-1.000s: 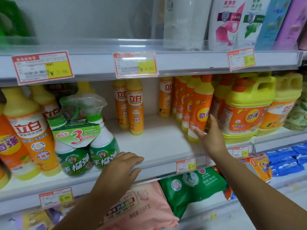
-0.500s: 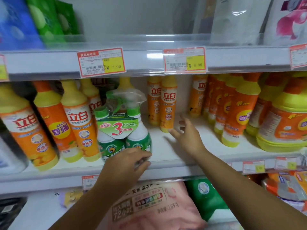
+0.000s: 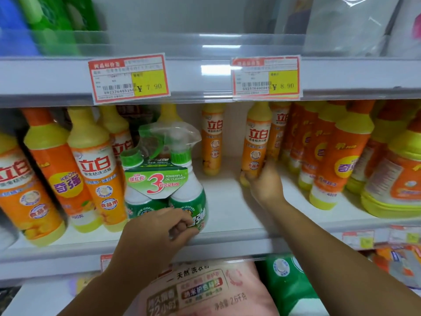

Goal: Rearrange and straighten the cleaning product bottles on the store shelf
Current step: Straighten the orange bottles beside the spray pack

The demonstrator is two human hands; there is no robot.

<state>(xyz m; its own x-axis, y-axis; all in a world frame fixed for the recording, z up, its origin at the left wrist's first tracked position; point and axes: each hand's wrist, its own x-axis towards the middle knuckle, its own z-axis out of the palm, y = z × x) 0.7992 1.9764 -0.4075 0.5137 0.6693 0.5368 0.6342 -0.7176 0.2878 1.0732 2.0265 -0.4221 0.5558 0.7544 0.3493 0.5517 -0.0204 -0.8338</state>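
Observation:
A green-and-white twin pack of spray cleaner (image 3: 164, 179) stands at the front of the middle shelf (image 3: 232, 215). My left hand (image 3: 159, 229) is closed around its lower front. Further back, my right hand (image 3: 264, 181) grips the base of a slim orange dish-soap bottle with a yellow top (image 3: 256, 142), which leans slightly. A second slim orange bottle (image 3: 212, 137) stands alone to its left near the back wall.
Orange and yellow bottles (image 3: 91, 169) crowd the shelf's left side; a row of orange bottles (image 3: 337, 151) and a large jug (image 3: 396, 179) fill the right. Price tags (image 3: 128, 78) hang on the shelf above. Pink (image 3: 205, 290) and green (image 3: 289, 283) bags lie on the shelf below.
My right hand has reached deeper and closed on the slim orange bottle, shifting it right, away from its neighbour. My left hand has closed on the spray twin pack. The view has come nearer.

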